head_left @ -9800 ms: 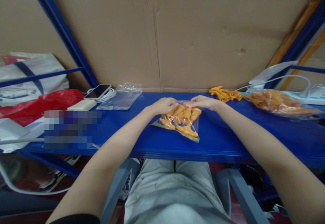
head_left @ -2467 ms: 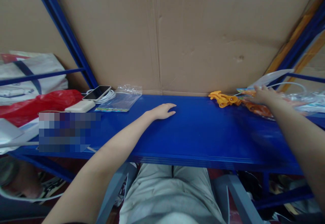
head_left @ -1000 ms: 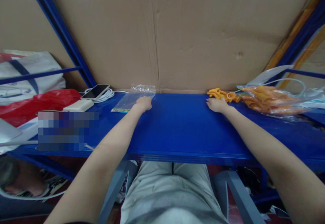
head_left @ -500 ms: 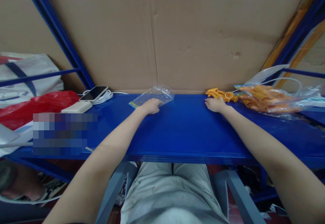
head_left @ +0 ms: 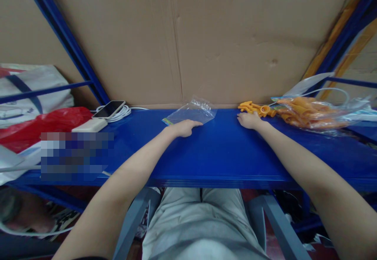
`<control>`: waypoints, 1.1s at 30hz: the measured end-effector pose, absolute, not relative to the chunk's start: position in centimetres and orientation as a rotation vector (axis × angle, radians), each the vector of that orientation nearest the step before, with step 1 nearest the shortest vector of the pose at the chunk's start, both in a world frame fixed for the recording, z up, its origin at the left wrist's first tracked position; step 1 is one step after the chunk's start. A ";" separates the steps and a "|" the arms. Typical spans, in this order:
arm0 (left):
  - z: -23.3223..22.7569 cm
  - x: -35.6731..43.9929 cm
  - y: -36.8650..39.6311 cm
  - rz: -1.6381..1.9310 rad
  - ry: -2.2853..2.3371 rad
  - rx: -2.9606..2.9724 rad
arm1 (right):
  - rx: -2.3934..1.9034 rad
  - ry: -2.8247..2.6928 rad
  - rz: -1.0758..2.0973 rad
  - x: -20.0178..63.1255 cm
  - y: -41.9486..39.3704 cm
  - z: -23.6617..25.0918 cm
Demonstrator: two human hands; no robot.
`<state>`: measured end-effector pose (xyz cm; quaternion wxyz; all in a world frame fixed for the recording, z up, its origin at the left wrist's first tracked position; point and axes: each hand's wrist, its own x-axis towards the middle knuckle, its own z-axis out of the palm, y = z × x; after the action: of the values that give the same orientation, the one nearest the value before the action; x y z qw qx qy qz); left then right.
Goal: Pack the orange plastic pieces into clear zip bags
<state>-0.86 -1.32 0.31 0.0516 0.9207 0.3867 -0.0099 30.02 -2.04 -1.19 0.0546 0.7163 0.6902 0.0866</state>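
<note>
On the blue shelf, left hand lies flat, fingers pinning clear bag's near edge; right hand rests loosely curled, gripping nothing, touching loose orange pieces. Bare shelf between hands.

Clear zip bag — thin, crinkled, glossy plastic film under the bare left hand. Orange parts by the right hand: smooth moulded plastic, slight sheen. Blue shelf — painted metal, smooth, semi-gloss. Behind the shelf, cardboard sheet: matt brown paper, creased. At the shelf's left end, red bag, shiny plastic.
</note>
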 end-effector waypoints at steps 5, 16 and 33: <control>-0.2 0.4 -1.6 0.127 0.987 2.880 | 2.172 2.107 0.269 29.9 -2.2 -1.1; -0.7 -1.3 0.3 0.226 1.452 2.931 | 2.157 2.130 0.307 30.4 -1.8 -1.5; -1.5 -1.9 1.9 0.034 1.697 2.556 | 2.202 2.171 0.400 30.1 -2.5 -1.0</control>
<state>-1.87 1.89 -1.54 0.0366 0.8326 0.5526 0.0110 30.05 -2.46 -0.96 0.0117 0.7061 0.6963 0.1283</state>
